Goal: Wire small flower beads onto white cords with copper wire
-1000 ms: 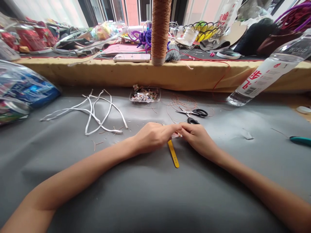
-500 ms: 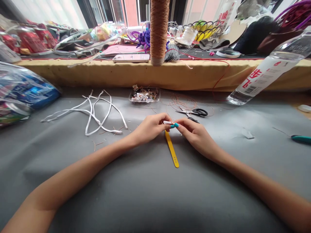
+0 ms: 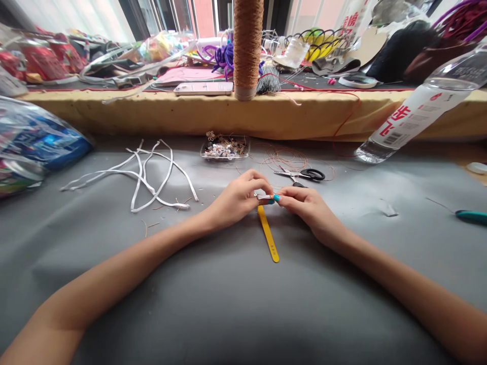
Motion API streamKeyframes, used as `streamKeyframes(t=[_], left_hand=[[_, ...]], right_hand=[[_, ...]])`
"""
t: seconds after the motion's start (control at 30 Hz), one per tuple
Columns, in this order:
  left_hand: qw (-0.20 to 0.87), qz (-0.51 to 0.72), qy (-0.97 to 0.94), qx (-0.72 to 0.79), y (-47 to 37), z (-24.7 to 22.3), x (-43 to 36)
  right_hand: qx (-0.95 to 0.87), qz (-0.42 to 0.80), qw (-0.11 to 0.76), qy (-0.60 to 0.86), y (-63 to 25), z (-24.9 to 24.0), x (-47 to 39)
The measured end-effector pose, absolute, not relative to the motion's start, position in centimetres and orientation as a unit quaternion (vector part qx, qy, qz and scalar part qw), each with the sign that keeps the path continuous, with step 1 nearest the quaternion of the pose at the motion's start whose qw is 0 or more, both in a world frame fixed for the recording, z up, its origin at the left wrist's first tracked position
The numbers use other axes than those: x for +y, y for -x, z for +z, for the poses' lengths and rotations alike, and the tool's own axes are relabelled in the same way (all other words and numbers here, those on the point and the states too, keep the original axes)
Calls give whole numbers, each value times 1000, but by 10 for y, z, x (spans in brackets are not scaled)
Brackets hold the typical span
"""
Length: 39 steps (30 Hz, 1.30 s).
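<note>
My left hand (image 3: pixel 243 195) is closed in a pinch on a short, folded white cord (image 3: pixel 263 196), held above the table. Against its tip, the thumb and forefinger of my right hand (image 3: pixel 304 202) press together, and a bit of thin brown thread (image 3: pixel 273 196) shows at the fingertips; most of it is hidden. A flat yellow strip (image 3: pixel 268 235) with small dark marks lies just below my hands. Behind my right hand are scissors (image 3: pixel 312 175) with black handles and a loose coil of brown thread (image 3: pixel 287 158).
Several white cords (image 3: pixel 146 175) lie crossed at left, with thread scraps near them. A clear tray (image 3: pixel 224 149) holds beads. At right stand a tilted water bottle (image 3: pixel 409 116) and a teal-handled tool (image 3: pixel 471 217). A thread-wound spool (image 3: pixel 248 48) stands on the cluttered ledge.
My fingers have shifted slightly at the cord's tip, and the white cord now tilts a little downward to the right. The whole view has drifted slightly; the things on the table lie unmoved.
</note>
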State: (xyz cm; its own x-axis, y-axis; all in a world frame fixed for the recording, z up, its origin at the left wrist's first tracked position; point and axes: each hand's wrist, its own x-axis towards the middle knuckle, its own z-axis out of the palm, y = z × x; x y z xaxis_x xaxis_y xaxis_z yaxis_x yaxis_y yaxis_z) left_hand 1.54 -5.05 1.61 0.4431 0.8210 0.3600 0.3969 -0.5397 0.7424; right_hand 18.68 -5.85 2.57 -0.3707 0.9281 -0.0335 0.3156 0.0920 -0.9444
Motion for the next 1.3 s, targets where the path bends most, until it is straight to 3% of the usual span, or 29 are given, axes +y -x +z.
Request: streamKeyframes(t=[0.27,0.47,0.7,0.8,1.0,1.3], left_hand=[[464,317,-726,398,-17,18,-55],[469,336,-696,427,-15,18,-50],[434,336,-717,431,-15,19,-51],[423,337,-726,424,-15,19,-52],[430,344,-724,416,-15,20,-52],[433,352,-711,428,-15,20,-49]], right_hand=[[-673,483,311,466,-187,25,-60],[-728,434,242,472,-193,23,-55],[-796,289,240,474,-190,28,-62],[-758,363,240,487,-189,30,-63],[-567,637,271,446,-191,30,-57],[-553,687,252,399,-191,26,-54]])
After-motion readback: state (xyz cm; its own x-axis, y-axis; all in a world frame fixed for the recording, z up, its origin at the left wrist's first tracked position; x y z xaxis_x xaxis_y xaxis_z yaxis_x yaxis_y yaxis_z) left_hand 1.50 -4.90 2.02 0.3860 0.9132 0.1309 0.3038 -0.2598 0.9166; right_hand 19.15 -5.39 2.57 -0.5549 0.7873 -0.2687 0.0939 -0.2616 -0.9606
